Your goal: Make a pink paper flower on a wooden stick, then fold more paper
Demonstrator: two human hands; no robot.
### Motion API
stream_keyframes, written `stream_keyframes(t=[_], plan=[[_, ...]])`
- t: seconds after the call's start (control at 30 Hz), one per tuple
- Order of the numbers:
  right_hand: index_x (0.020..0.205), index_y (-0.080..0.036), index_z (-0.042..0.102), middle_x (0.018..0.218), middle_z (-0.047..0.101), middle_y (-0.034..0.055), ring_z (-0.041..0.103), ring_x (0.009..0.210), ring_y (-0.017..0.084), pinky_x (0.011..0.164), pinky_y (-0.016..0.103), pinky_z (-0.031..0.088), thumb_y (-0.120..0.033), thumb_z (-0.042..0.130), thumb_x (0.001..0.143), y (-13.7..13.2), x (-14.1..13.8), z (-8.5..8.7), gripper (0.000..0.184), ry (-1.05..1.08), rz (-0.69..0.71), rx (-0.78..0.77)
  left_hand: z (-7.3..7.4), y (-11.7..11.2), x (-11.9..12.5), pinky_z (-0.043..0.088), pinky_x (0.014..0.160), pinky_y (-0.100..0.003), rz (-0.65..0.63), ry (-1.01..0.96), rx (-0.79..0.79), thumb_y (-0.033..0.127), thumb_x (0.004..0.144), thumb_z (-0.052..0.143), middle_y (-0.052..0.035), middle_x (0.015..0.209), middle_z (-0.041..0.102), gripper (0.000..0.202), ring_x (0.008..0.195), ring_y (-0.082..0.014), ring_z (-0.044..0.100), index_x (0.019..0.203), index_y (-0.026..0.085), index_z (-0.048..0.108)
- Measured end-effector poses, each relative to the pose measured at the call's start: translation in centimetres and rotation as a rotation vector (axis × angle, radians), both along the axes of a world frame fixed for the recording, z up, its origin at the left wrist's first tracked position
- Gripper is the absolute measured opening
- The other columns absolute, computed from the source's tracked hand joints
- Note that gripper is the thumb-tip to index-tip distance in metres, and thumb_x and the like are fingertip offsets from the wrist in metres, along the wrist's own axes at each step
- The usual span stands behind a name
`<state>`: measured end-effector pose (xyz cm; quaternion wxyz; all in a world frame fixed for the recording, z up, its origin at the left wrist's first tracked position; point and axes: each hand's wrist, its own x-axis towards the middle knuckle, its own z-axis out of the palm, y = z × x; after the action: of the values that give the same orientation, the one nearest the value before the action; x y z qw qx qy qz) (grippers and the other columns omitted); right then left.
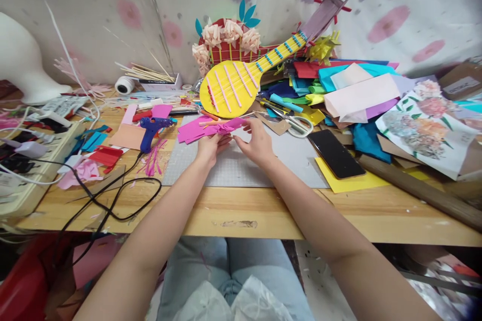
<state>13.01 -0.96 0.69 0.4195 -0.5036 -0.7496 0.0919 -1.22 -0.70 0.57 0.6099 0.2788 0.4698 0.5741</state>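
Both my hands meet over a grey cutting mat (263,165) at the middle of the wooden table. My left hand (209,149) is closed, pinching a small folded piece of magenta paper (222,128). My right hand (256,141) is beside it, fingers curled toward the same paper piece and touching its right end. More magenta paper sheets (192,130) lie just behind and to the left of my hands.
A blue glue gun (152,128) with a black cord lies to the left. A yellow paper guitar (233,85), scissors (295,123), a black phone (335,153), a heap of coloured paper (357,90) and a power strip (30,160) surround the mat.
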Motion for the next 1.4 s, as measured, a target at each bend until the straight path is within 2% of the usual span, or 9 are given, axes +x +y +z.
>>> stream_keyframes(t=[0.07,0.2,0.27,0.37,0.57,0.83,1.17,1.3,1.4], plan=[[0.110,-0.018,0.045,0.114,0.051,0.0112,0.055,0.089,0.018,0.073,0.033,0.045,-0.037,0.062,0.068,0.9,0.5,-0.1,0.048,0.144,0.034,-0.126,0.2,0.8,-0.2,0.051,0.072,-0.028,-0.027,0.065,-0.029,0.026,0.068,0.068,-0.0054,0.067,0.067,0.015,0.063,-0.0132,0.064,0.072,0.012,0.062],[0.116,-0.019,0.042,0.118,0.051,0.0113,0.056,0.092,0.018,0.073,0.033,0.047,-0.037,0.066,0.063,2.9,1.4,-0.1,0.060,0.262,0.227,-0.357,0.7,2.0,-0.2,0.052,0.069,-0.032,-0.140,0.182,-0.074,0.027,0.063,0.071,-0.0066,0.063,0.066,0.018,0.062,-0.0161,0.065,0.072,0.013,0.063],[0.115,-0.018,0.045,0.116,0.054,0.0099,0.056,0.095,0.018,0.079,0.034,0.046,-0.034,0.066,0.063,3.8,1.5,-0.1,0.058,0.269,0.310,-0.382,0.7,2.3,0.1,0.052,0.068,-0.032,-0.204,0.225,-0.072,0.027,0.062,0.072,-0.0068,0.062,0.066,0.019,0.061,-0.0168,0.065,0.072,0.013,0.064],[0.103,-0.018,0.054,0.111,0.058,0.0078,0.054,0.101,0.020,0.087,0.035,0.042,-0.030,0.069,0.059,4.8,1.4,0.0,0.048,0.240,0.268,-0.302,0.3,2.6,0.5,0.052,0.069,-0.033,-0.245,0.249,-0.042,0.027,0.062,0.070,-0.0068,0.062,0.066,0.018,0.061,-0.0165,0.064,0.072,0.014,0.065],[0.089,-0.017,0.062,0.093,0.066,0.0041,0.060,0.087,0.018,0.080,0.032,0.046,-0.036,0.066,0.065,5.2,0.4,-0.6,0.030,0.399,0.388,-0.381,0.0,2.6,0.7,0.053,0.070,-0.034,-0.246,0.247,-0.036,0.024,0.063,0.066,-0.0073,0.064,0.067,0.013,0.064,-0.0177,0.065,0.068,0.013,0.064],[0.081,-0.018,0.064,0.087,0.067,0.0040,0.061,0.085,0.019,0.080,0.035,0.048,-0.037,0.068,0.062,5.0,-0.7,-1.3,0.028,0.615,0.287,-0.397,0.1,2.6,0.9,0.051,0.076,-0.037,-0.133,0.168,-0.070,0.023,0.058,0.072,-0.0055,0.060,0.064,0.017,0.064,-0.0172,0.065,0.062,0.013,0.058],[0.083,-0.016,0.064,0.089,0.068,0.0056,0.061,0.087,0.019,0.081,0.033,0.048,-0.042,0.070,0.060,4.3,-1.2,-0.9,0.036,0.773,0.355,-0.472,0.3,2.3,1.4,0.051,0.062,-0.030,-0.032,0.218,-0.088,0.024,0.062,0.071,-0.0052,0.065,0.064,0.017,0.063,-0.0147,0.063,0.061,0.013,0.058],[0.094,-0.017,0.059,0.094,0.065,0.0062,0.062,0.082,0.017,0.070,0.029,0.050,-0.043,0.068,0.064,4.2,-1.0,-0.7,0.041,0.739,0.341,-0.570,0.2,2.2,1.5,0.049,0.056,-0.026,0.032,0.199,-0.076,0.024,0.061,0.072,-0.0035,0.064,0.063,0.017,0.061,-0.0140,0.062,0.063,0.013,0.059],[0.101,-0.019,0.050,0.092,0.062,0.0052,0.060,0.069,0.014,0.055,0.025,0.048,-0.040,0.069,0.064,3.9,-0.6,-0.6,0.047,0.608,0.243,-0.678,0.1,2.4,1.3,0.047,0.052,-0.024,0.118,0.161,-0.061,0.023,0.062,0.071,-0.0014,0.062,0.061,0.017,0.057,-0.0122,0.060,0.063,0.013,0.057]])
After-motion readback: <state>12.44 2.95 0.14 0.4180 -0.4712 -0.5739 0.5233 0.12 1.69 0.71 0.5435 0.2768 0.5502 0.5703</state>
